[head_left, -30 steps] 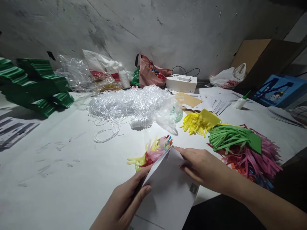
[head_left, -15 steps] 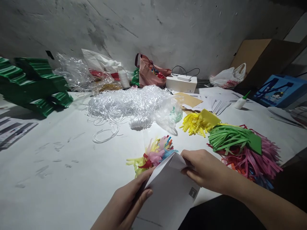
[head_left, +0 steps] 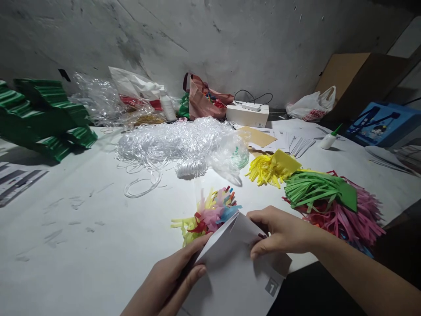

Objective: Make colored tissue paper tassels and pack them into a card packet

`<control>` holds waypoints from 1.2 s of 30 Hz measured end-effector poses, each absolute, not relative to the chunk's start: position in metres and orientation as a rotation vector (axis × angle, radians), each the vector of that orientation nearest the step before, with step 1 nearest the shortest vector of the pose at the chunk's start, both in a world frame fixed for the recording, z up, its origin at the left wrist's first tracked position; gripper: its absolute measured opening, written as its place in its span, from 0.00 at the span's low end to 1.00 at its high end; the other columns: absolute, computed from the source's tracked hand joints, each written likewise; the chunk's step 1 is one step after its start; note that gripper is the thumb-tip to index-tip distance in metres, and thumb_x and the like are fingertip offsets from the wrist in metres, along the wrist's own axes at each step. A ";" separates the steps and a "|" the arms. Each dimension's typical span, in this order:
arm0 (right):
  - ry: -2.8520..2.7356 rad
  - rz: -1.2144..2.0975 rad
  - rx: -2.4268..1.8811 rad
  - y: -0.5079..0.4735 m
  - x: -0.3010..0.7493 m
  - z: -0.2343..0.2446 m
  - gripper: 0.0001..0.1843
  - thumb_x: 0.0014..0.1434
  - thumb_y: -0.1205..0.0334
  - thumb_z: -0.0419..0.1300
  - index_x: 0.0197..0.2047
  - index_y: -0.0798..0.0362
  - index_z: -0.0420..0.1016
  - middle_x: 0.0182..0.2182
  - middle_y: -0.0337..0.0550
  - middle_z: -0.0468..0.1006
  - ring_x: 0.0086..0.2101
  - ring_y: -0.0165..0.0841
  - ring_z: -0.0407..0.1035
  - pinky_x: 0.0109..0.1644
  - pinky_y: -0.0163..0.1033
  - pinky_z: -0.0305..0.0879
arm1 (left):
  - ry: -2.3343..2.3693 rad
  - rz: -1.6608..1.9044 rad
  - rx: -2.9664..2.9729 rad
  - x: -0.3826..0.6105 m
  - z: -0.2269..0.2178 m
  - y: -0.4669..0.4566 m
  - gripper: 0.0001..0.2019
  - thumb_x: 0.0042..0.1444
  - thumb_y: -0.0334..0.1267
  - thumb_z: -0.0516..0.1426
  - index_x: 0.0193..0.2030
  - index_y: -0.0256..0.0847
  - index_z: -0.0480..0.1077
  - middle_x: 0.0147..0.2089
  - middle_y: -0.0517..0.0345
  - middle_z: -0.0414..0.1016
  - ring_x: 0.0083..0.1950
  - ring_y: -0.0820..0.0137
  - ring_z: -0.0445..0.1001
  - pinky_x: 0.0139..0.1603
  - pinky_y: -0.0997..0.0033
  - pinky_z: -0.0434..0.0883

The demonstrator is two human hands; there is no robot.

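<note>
Between my hands is a folded sheet of white paper [head_left: 226, 263], with a grey square marked 1 near its lower right edge. My left hand [head_left: 177, 270] grips its left edge, thumb in front and fingers behind. On the right edge, my right hand [head_left: 279, 232] has its thumb on the front face and its fingers behind the sheet. Just beyond the paper's top lies a multicoloured tassel bundle [head_left: 210, 215] of yellow, pink, red and blue strips, its lower part hidden by the sheet and my left hand.
Yellow [head_left: 271, 169], green [head_left: 320, 191] and pink fringed strips [head_left: 360, 210] lie to the right. A heap of white shiny cord [head_left: 171, 142] fills the middle back. Green stacked pieces [head_left: 42, 116] stand left. A glue bottle [head_left: 330, 138] stands at the back right.
My right thumb has slid down onto the paper's front face, and the fold has opened out to the right. The printed square has shifted slightly right and down. My left hand keeps its grip.
</note>
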State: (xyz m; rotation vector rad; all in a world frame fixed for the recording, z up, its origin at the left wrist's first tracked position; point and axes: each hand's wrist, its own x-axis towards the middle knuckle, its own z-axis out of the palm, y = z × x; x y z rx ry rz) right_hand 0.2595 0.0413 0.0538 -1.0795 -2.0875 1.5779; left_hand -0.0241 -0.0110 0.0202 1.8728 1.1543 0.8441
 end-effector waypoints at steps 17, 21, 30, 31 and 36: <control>-2.062 1.429 -1.163 0.016 0.243 0.054 0.10 0.57 0.56 0.67 0.34 0.55 0.80 0.23 0.32 0.68 0.25 0.25 0.59 0.27 0.29 0.53 | 1.192 0.932 1.796 -0.004 0.037 -0.009 0.14 0.67 0.47 0.52 0.35 0.46 0.74 0.28 0.63 0.77 0.28 0.70 0.73 0.29 0.80 0.71; -2.151 1.271 -1.185 0.010 0.245 0.055 0.14 0.61 0.60 0.62 0.25 0.57 0.75 0.18 0.30 0.59 0.22 0.23 0.52 0.25 0.30 0.47 | 1.100 0.953 1.738 -0.008 0.049 -0.010 0.11 0.66 0.46 0.55 0.48 0.46 0.75 0.37 0.61 0.81 0.35 0.69 0.78 0.34 0.79 0.73; -2.292 1.256 -0.957 0.007 0.236 0.067 0.12 0.64 0.57 0.61 0.35 0.55 0.81 0.22 0.34 0.70 0.25 0.25 0.59 0.28 0.29 0.54 | 1.030 1.094 1.632 -0.018 0.053 -0.020 0.10 0.64 0.42 0.58 0.37 0.46 0.81 0.31 0.61 0.82 0.31 0.72 0.77 0.31 0.80 0.71; -2.289 1.256 -0.933 0.007 0.236 0.067 0.14 0.65 0.54 0.60 0.36 0.55 0.81 0.23 0.34 0.69 0.25 0.26 0.59 0.28 0.30 0.54 | 1.057 1.123 1.575 -0.020 0.051 -0.023 0.10 0.63 0.43 0.59 0.37 0.46 0.81 0.32 0.61 0.82 0.32 0.71 0.77 0.31 0.80 0.71; -2.246 1.178 -0.860 -0.005 0.236 0.055 0.21 0.71 0.49 0.50 0.47 0.54 0.79 0.31 0.40 0.77 0.31 0.29 0.68 0.35 0.31 0.60 | 1.156 1.190 1.617 -0.028 0.034 -0.039 0.13 0.63 0.49 0.58 0.42 0.48 0.82 0.40 0.57 0.85 0.40 0.65 0.80 0.40 0.77 0.74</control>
